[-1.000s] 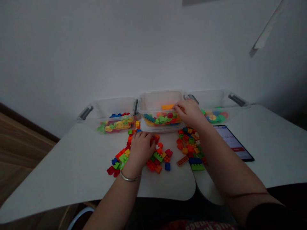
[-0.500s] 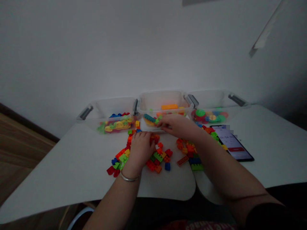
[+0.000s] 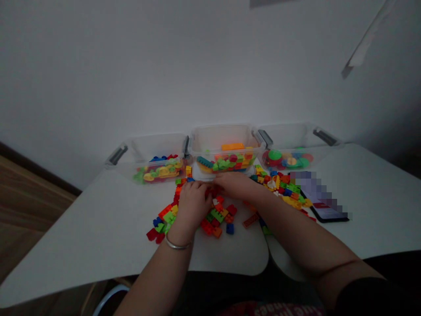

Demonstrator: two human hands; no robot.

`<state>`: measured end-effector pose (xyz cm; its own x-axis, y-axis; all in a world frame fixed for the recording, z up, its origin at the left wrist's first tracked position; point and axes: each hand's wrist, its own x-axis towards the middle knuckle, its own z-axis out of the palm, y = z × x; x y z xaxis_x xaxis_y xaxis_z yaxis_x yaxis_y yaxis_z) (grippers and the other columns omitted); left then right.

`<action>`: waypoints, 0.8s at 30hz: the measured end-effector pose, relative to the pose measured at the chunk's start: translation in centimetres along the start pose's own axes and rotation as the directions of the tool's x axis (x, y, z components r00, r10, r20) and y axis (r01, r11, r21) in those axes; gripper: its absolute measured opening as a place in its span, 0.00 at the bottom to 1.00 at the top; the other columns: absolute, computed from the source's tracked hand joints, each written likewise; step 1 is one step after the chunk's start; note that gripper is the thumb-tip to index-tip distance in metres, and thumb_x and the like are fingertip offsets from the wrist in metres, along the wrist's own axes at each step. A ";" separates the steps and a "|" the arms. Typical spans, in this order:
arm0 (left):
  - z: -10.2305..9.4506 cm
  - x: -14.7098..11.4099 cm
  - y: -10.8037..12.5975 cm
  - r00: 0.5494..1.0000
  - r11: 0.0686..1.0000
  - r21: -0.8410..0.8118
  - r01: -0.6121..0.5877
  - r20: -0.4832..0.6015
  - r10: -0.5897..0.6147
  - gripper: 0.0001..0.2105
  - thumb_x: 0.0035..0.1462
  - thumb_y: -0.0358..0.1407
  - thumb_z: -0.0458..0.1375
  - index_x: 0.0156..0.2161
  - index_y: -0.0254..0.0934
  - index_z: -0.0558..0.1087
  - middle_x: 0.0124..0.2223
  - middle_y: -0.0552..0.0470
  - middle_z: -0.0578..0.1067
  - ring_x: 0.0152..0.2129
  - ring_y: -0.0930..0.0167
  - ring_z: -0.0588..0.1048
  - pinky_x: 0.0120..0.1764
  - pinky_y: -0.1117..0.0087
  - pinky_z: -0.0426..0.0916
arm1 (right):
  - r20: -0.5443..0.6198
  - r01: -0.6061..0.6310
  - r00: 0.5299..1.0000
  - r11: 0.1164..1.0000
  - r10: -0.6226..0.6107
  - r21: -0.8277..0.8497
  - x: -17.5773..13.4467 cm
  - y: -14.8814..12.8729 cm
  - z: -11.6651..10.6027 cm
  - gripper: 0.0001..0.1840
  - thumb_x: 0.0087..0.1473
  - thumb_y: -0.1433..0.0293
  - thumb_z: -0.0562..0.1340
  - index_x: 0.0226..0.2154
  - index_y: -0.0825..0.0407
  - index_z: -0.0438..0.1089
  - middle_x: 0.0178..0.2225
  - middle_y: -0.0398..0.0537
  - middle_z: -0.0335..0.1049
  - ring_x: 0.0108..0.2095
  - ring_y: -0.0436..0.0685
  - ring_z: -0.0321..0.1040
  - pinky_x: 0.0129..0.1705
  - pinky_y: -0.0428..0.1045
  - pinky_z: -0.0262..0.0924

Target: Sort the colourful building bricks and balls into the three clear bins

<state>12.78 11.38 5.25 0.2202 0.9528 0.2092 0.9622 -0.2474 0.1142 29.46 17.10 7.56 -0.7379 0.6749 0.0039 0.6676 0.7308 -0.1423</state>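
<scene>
My left hand [image 3: 194, 202], with a bangle on its wrist, rests on the loose pile of toy building bricks [image 3: 216, 215]. Its fingers curl over the bricks, and red pieces show by the thumb. Whatever lies under the palm is hidden. Close against it, my right hand [image 3: 235, 185] reaches in from the right with fingers bent together. Its fingertips meet the red bricks beside my left thumb; what they pinch cannot be made out. Just behind the hands stands a clear plastic box [image 3: 226, 131] with bricks inside, among them a teal one [image 3: 204, 163].
A clear box on the left [image 3: 158, 147] and another on the right [image 3: 289, 136] hold colourful plastic pieces. A second brick pile [image 3: 286, 188] lies to the right, next to a phone [image 3: 324, 199]. One orange brick [image 3: 251, 220] lies alone near the table's seam. The wall [image 3: 210, 66] rises behind.
My right hand has moved down and nearer, from the front of the middle box to the pile beside my left hand. My left hand has stayed in place.
</scene>
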 end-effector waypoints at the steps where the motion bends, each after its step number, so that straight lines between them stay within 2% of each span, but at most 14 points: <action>1: 0.0 0.0 0.0 1.000 1.000 0.007 -0.001 0.001 0.001 0.14 0.59 0.35 0.53 0.47 0.37 0.77 0.46 0.43 0.78 0.47 0.58 0.73 0.54 0.55 0.64 | 0.013 -0.015 1.000 1.000 0.015 -0.002 0.0 0.0 0.0 0.13 0.60 0.70 0.56 0.44 0.52 0.74 0.45 0.53 0.76 0.44 0.60 0.73 0.40 0.50 0.63; 6: 0.0 0.0 0.0 1.000 1.000 0.022 -0.001 -0.001 0.001 0.14 0.60 0.36 0.53 0.46 0.37 0.77 0.47 0.44 0.78 0.46 0.58 0.73 0.54 0.56 0.64 | 0.054 -0.096 0.994 0.995 0.098 -0.033 -0.2 -0.1 -0.2 0.13 0.59 0.69 0.56 0.43 0.52 0.73 0.42 0.54 0.77 0.40 0.61 0.74 0.35 0.49 0.62; 12: 0.0 -0.1 -0.1 1.000 1.000 0.007 -0.005 -0.003 0.005 0.14 0.60 0.35 0.54 0.47 0.39 0.77 0.47 0.45 0.78 0.47 0.58 0.73 0.54 0.55 0.64 | 0.031 -0.099 0.994 0.993 0.101 -0.061 -1.0 -0.4 -1.8 0.14 0.55 0.69 0.61 0.45 0.48 0.74 0.43 0.50 0.78 0.43 0.62 0.74 0.36 0.49 0.62; 15: 0.0 -0.1 -0.2 1.000 1.000 0.008 -0.001 0.003 0.001 0.14 0.60 0.35 0.53 0.47 0.38 0.78 0.47 0.46 0.78 0.47 0.58 0.73 0.54 0.55 0.64 | -0.082 -0.055 0.995 0.998 0.055 0.004 -2.1 -0.7 -3.8 0.14 0.57 0.67 0.61 0.45 0.45 0.75 0.46 0.46 0.78 0.45 0.60 0.73 0.38 0.49 0.62; 17: 0.1 -0.2 -0.3 1.000 1.000 0.008 0.000 -0.002 0.000 0.14 0.60 0.35 0.53 0.47 0.38 0.78 0.47 0.46 0.78 0.47 0.58 0.73 0.54 0.55 0.64 | -0.236 -0.074 0.969 0.997 0.080 0.034 -3.1 -0.6 -5.2 0.14 0.59 0.65 0.60 0.46 0.45 0.76 0.46 0.46 0.77 0.45 0.59 0.73 0.40 0.50 0.62; 18: 0.2 -0.2 -0.3 1.000 1.000 0.007 0.001 -0.006 -0.001 0.14 0.60 0.36 0.53 0.47 0.38 0.77 0.47 0.46 0.78 0.47 0.58 0.73 0.54 0.55 0.64 | -0.329 -0.086 0.939 0.995 0.097 0.047 -3.5 -0.5 -5.8 0.14 0.59 0.65 0.60 0.45 0.46 0.76 0.46 0.47 0.78 0.45 0.58 0.73 0.42 0.50 0.62; 20: 0.3 -0.2 -0.4 1.000 1.000 0.002 0.001 -0.013 -0.001 0.14 0.60 0.36 0.54 0.47 0.38 0.77 0.47 0.46 0.78 0.46 0.58 0.73 0.54 0.55 0.64 | -0.522 -0.124 0.839 0.988 0.154 0.093 -4.2 0.1 -6.7 0.14 0.59 0.64 0.59 0.46 0.47 0.76 0.44 0.48 0.78 0.43 0.58 0.73 0.43 0.51 0.62; 22: 0.3 -0.2 -0.5 1.000 1.000 -0.006 0.001 -0.019 -0.002 0.14 0.60 0.36 0.54 0.48 0.38 0.77 0.46 0.46 0.78 0.46 0.58 0.73 0.54 0.55 0.64 | -0.677 -0.166 0.702 0.975 0.222 0.147 -4.6 1.1 -7.1 0.15 0.59 0.63 0.59 0.45 0.48 0.76 0.42 0.50 0.78 0.41 0.58 0.72 0.44 0.52 0.62; 24: 0.3 -0.3 -0.5 1.000 1.000 -0.011 0.003 -0.019 -0.003 0.14 0.60 0.36 0.53 0.48 0.38 0.77 0.47 0.46 0.78 0.46 0.59 0.73 0.54 0.55 0.64 | -0.770 -0.224 0.572 0.957 0.283 0.186 -4.6 2.4 -7.1 0.15 0.59 0.63 0.58 0.45 0.49 0.76 0.40 0.50 0.78 0.41 0.59 0.72 0.46 0.55 0.61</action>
<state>12.28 11.30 4.88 0.2143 0.9500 0.2272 0.9609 -0.2468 0.1256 35.21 16.47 14.26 -0.1565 0.6716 0.7242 0.7856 0.5290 -0.3207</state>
